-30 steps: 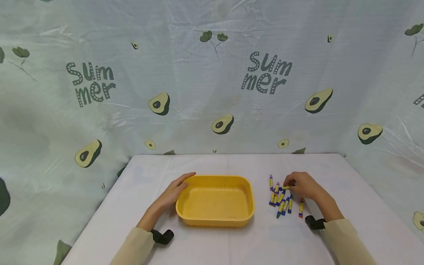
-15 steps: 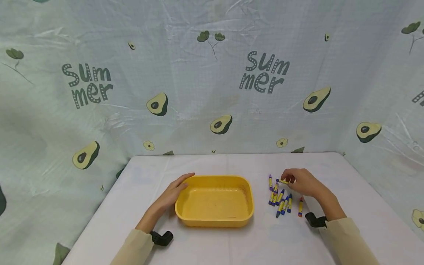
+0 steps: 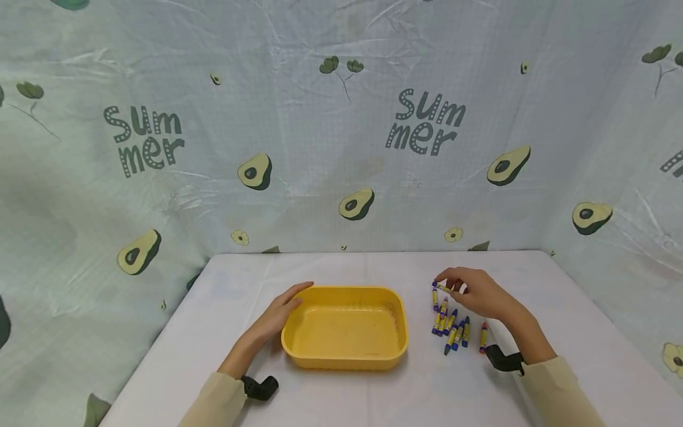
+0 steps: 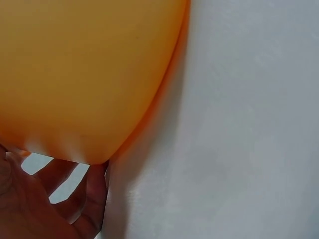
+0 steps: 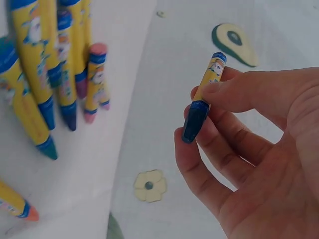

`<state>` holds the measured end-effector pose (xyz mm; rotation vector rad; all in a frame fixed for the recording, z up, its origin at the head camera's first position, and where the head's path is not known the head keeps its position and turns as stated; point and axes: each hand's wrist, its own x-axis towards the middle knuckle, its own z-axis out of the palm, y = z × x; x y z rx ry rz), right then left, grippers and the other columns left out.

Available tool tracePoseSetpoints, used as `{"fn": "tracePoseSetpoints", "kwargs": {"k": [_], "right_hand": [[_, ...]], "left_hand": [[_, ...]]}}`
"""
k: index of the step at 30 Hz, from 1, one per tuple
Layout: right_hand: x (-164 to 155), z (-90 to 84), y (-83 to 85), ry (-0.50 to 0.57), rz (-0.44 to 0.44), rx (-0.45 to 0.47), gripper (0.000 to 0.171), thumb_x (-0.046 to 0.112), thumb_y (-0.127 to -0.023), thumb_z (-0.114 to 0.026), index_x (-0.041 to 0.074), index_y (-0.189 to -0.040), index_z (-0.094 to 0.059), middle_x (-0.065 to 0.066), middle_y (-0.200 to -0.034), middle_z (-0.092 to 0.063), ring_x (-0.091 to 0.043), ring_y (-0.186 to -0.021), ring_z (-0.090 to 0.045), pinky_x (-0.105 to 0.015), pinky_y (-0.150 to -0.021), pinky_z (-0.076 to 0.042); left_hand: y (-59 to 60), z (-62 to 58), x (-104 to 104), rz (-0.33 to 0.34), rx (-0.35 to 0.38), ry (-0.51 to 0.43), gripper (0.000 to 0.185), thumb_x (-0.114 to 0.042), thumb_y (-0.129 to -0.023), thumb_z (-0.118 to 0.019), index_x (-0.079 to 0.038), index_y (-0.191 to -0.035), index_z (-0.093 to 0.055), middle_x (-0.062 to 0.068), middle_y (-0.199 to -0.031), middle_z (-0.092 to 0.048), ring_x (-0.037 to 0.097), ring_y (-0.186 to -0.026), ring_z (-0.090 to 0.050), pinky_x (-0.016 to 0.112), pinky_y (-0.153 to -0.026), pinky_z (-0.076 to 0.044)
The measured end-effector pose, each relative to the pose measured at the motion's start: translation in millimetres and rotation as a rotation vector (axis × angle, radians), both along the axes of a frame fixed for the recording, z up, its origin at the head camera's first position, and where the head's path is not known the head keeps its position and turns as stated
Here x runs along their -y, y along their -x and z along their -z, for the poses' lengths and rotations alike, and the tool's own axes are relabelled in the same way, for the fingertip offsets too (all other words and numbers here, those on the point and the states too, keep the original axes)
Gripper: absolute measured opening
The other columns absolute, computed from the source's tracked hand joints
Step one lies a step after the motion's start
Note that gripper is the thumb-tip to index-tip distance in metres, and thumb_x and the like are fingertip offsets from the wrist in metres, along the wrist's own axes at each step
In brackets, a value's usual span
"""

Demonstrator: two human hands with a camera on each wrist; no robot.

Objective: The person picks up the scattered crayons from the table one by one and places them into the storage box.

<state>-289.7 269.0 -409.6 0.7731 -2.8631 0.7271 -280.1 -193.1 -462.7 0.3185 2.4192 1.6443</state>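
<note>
A yellow tray (image 3: 345, 354) sits on the white table with nothing in it. My left hand (image 3: 281, 310) rests against the tray's left wall with fingers relaxed; the left wrist view shows the orange-yellow wall (image 4: 89, 74) and my fingers (image 4: 92, 199) beside it. To the right lies a cluster of several yellow-and-blue crayons (image 3: 452, 329). My right hand (image 3: 469, 290) is lifted just above them and pinches one blue-tipped crayon (image 5: 203, 97) between thumb and fingers. That crayon (image 3: 441, 287) points left toward the tray.
The table (image 3: 373, 391) is covered in white cloth, with an avocado-print curtain (image 3: 341, 130) close behind and on both sides. Black wrist cameras (image 3: 260, 387) sit on both sleeves. An orange-tipped crayon (image 3: 482, 337) lies apart at the cluster's right.
My right hand has lifted one crayon off the pile and carried it up and to the left. The left hand and the tray have stayed put.
</note>
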Motion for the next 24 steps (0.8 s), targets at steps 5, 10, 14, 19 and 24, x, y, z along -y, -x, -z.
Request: {"fn": "tracePoseSetpoints", "kwargs": {"k": [5,10,14,19,24], "right_hand": [[11,-11.8,-9.0,0.028,-0.031,0.001,0.035,-0.001,-0.093,-0.064,0.016,-0.124,-0.070,0.002,-0.097,-0.069,-0.009,-0.086,-0.060,-0.022,-0.071,-0.056],[25,-23.1,-16.7,0.034,-0.060,-0.015,0.036,0.000,-0.094,-0.065,0.017,-0.126,-0.069,0.005,-0.099,-0.068,-0.009,-0.088,-0.058,-0.022,-0.074,-0.057],[42,-30.8,-18.5,0.047,-0.110,-0.029,0.035,0.001,-0.095,-0.066,0.017,-0.127,-0.069,0.004,-0.099,-0.068,-0.008,-0.087,-0.059,-0.022,-0.074,-0.058],[66,-38.7,-19.9,0.058,-0.156,-0.032,0.035,0.002,-0.096,-0.065,0.017,-0.127,-0.069,0.003,-0.100,-0.069,-0.008,-0.087,-0.060,-0.021,-0.073,-0.058],[91,-46.9,-19.7,0.074,-0.217,-0.030,0.036,0.000,-0.095,-0.066,0.016,-0.128,-0.069,0.000,-0.102,-0.070,-0.010,-0.088,-0.061,-0.022,-0.076,-0.058]], "left_hand": [[-0.2,0.2,-1,-0.017,0.009,-0.001,0.047,-0.020,-0.112,-0.036,-0.021,-0.158,-0.043,0.013,-0.163,-0.042,0.034,-0.146,-0.045,0.060,-0.126,-0.029],[-0.1,2.0,-2,-0.032,0.016,0.004,0.047,-0.021,-0.112,-0.034,-0.024,-0.158,-0.043,0.012,-0.161,-0.045,0.032,-0.141,-0.049,0.059,-0.124,-0.033],[-1.1,2.6,-3,-0.050,0.013,-0.006,0.046,-0.020,-0.112,-0.034,-0.025,-0.157,-0.044,0.011,-0.161,-0.045,0.031,-0.141,-0.049,0.059,-0.124,-0.033],[-1.5,1.1,-5,-0.040,0.017,-0.018,0.046,-0.021,-0.112,-0.034,-0.023,-0.157,-0.044,0.012,-0.162,-0.044,0.031,-0.141,-0.049,0.058,-0.125,-0.033],[-1.8,0.9,-6,-0.045,0.019,-0.029,0.046,-0.021,-0.112,-0.035,-0.022,-0.157,-0.045,0.013,-0.161,-0.045,0.032,-0.140,-0.050,0.060,-0.124,-0.032]]}}
